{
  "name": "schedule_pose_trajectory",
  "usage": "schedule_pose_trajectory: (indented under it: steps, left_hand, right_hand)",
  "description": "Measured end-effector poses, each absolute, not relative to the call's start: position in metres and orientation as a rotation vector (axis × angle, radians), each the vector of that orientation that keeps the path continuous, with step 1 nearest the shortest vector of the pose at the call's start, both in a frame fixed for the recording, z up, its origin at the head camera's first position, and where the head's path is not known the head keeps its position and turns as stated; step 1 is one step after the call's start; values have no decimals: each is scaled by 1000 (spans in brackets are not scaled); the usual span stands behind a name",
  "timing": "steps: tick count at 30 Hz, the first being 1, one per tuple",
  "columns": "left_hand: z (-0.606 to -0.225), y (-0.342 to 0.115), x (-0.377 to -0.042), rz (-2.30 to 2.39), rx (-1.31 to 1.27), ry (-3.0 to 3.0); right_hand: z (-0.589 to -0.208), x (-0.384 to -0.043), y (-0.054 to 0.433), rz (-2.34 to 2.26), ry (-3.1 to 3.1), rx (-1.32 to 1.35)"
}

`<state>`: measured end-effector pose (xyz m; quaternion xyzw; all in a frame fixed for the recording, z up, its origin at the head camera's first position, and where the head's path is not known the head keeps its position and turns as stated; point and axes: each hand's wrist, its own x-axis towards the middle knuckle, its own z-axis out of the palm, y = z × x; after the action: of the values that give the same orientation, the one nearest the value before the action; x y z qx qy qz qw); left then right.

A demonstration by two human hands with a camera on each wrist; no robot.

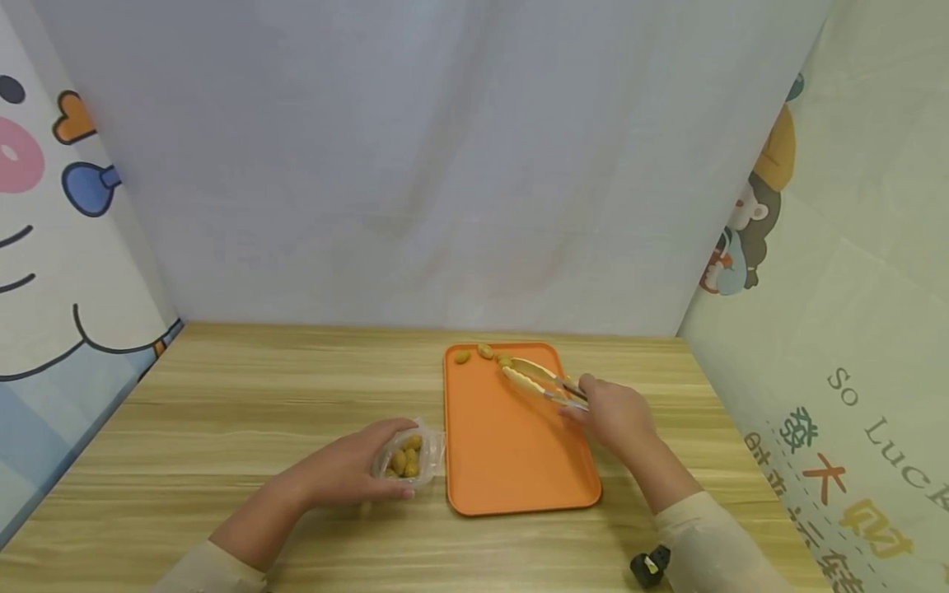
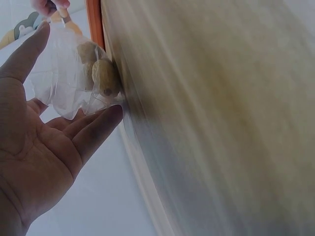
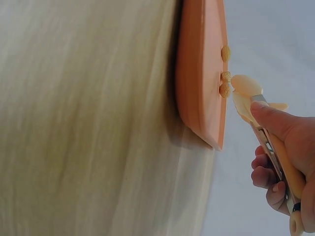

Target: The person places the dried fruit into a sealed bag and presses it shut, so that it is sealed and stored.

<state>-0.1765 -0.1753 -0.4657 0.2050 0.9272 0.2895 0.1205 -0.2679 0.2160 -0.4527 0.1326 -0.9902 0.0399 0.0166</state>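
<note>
My left hand [image 1: 352, 469] holds a small clear plastic container [image 1: 430, 461] between thumb and fingers, standing on the table left of the tray. Several yellow-brown oval pieces [image 1: 405, 457], like nuts or small fruits, lie in it. The left wrist view shows thumb and fingers on opposite sides of the crinkly clear plastic [image 2: 59, 73]. My right hand [image 1: 617, 414] grips tongs [image 1: 549, 385] with cream-coloured tips over the far part of an orange tray [image 1: 519, 461]. Those tips are spread apart beside oval pieces [image 3: 225, 90] at the tray's far edge; whether they touch one, I cannot tell.
More oval pieces [image 1: 485, 351] sit along the tray's far rim. A small black object [image 1: 650, 567] lies near the right sleeve. The wood-grain table [image 1: 296, 387] ends at a pale curtain [image 1: 430, 206], with printed cloths on both sides.
</note>
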Motion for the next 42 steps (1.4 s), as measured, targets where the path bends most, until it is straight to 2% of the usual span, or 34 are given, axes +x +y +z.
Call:
schedule_pose_trajectory:
  steps: [42]
  left_hand:
    - [-464, -176, -178, 840, 558, 2694]
  right_hand:
    - [-413, -207, 218, 141, -2818, 702]
